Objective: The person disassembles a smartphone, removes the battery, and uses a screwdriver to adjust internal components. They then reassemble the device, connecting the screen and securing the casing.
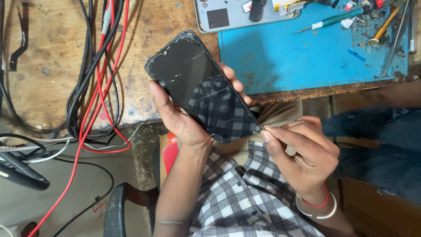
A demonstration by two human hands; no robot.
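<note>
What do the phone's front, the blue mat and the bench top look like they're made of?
Phone front: glossy black glass, going by the branching cracks and the shirt's reflection. Blue mat: likely rubber or silicone, matte, scuffed and stained. Bench top: apparently bare wood, worn, with a chipped edge. The left hand cradles the phone; the right hand pinches at its lower corner.

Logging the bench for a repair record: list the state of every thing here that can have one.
Phone: screen dark, glass cracked, held face up.
Left hand: gripping the phone from beneath.
Right hand: fingertips pinched at the phone's lower corner.
Grey device: lying flat on the bench, partly out of view.
Screwdriver: lying loose on the blue mat.
Red and black cables: tangled, draped over the bench edge.
</note>
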